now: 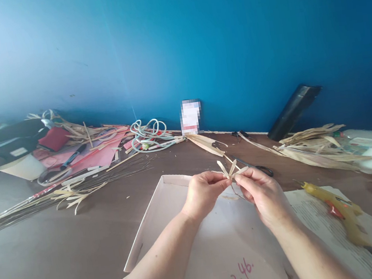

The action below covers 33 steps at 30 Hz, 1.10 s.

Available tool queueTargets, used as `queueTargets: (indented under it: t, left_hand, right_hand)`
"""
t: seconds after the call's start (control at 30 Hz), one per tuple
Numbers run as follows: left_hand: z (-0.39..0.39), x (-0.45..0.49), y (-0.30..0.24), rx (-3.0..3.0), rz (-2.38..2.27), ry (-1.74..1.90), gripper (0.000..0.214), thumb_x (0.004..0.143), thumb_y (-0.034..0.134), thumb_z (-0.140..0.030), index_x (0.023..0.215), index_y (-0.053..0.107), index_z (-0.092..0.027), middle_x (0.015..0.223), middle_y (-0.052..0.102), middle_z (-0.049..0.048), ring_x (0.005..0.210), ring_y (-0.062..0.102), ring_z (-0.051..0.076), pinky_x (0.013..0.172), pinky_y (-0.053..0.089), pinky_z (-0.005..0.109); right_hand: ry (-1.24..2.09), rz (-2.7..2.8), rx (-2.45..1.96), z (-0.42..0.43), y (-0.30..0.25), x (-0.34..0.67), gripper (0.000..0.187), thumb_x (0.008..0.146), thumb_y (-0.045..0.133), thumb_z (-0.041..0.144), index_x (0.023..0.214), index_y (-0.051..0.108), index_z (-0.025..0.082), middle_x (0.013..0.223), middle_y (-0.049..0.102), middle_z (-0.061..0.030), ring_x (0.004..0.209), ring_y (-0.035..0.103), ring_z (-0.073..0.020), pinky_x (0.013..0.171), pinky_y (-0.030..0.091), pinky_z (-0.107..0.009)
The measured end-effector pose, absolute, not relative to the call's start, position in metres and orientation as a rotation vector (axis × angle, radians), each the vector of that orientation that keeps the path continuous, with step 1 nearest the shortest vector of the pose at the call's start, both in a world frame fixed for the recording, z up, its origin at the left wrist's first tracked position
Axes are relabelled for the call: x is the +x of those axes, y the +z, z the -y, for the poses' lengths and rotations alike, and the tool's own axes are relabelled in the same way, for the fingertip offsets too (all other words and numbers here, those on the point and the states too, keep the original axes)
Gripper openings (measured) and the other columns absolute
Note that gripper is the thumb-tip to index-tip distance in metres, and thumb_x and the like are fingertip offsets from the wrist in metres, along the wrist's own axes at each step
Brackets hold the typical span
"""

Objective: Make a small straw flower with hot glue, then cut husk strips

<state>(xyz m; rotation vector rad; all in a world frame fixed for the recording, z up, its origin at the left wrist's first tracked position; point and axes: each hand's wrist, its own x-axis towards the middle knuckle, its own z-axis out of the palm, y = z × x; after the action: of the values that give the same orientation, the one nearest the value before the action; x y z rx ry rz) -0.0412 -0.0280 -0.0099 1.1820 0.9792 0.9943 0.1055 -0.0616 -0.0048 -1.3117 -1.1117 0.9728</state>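
Between my two hands is a small flower-like piece of pale dried leaf strips (223, 168), with narrow petals pointing up and outward. My left hand (204, 193) pinches its base between thumb and fingertips. From the other side my right hand (264, 191) pinches it too, fingers curled under. A thin dark stem or wire seems to hang below the fingers, partly hidden. Both hands are above a shallow white box lid (155, 217) with purple handwritten numbers. Just behind my right hand lies a black-handled pair of scissors (267, 171), mostly covered.
A yellow glue gun (343, 212) rests on a printed sheet (313, 221) at right. Dried husks (318, 146) and a black roll (293, 113) lie behind it. A phone (191, 116) leans on the wall beside a coiled cable (149, 137). Left are thin wires (118, 173) and pink paper (105, 156).
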Motion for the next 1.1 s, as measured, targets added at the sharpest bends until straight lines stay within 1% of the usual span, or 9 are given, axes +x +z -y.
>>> queueTargets:
  t: [0.27,0.57,0.87,1.1]
  left_hand:
    - [0.0275,-0.0418,-0.0092,1.201,-0.984,1.015,0.025,0.064,0.074,-0.039,0.075,0.072,-0.016,0.075,0.068,0.003,0.07,0.057,0.014,0.063,0.042,0.024]
    - [0.0287,-0.043,-0.0076,1.204,-0.977,1.009,0.026,0.066,0.073,-0.039,0.077,0.073,-0.016,0.079,0.069,0.0042,0.073,0.058,0.015,0.065,0.043,0.025]
    - [0.0288,-0.0431,-0.0069,1.205,-0.976,1.003,0.027,0.065,0.073,-0.04,0.077,0.073,-0.016,0.077,0.069,0.0039,0.072,0.058,0.015,0.064,0.043,0.025]
    - [0.0283,-0.0424,-0.008,1.167,-0.962,1.019,0.026,0.064,0.074,-0.039,0.076,0.072,-0.016,0.077,0.069,0.0032,0.071,0.058,0.014,0.064,0.043,0.024]
  right_hand:
    - [0.975,1.073,-1.307,0.0613,-0.0048,0.1063,0.022,0.078,0.069,0.038,0.069,0.06,0.02,0.056,0.041,0.0057,0.049,0.031,-0.0078,0.043,0.021,-0.022]
    - [0.977,1.057,-1.297,0.0614,-0.005,0.1047,0.023,0.075,0.07,0.04,0.069,0.061,0.019,0.057,0.044,0.0048,0.048,0.032,-0.0082,0.042,0.022,-0.023]
    - [1.002,1.086,-1.31,0.0617,-0.006,0.1048,0.022,0.077,0.068,0.041,0.073,0.062,0.02,0.057,0.041,0.0048,0.049,0.031,-0.0094,0.043,0.022,-0.023]
    - [1.0,1.092,-1.291,0.0621,-0.005,0.1031,0.021,0.077,0.069,0.039,0.071,0.062,0.02,0.06,0.046,0.0049,0.049,0.032,-0.0082,0.043,0.023,-0.023]
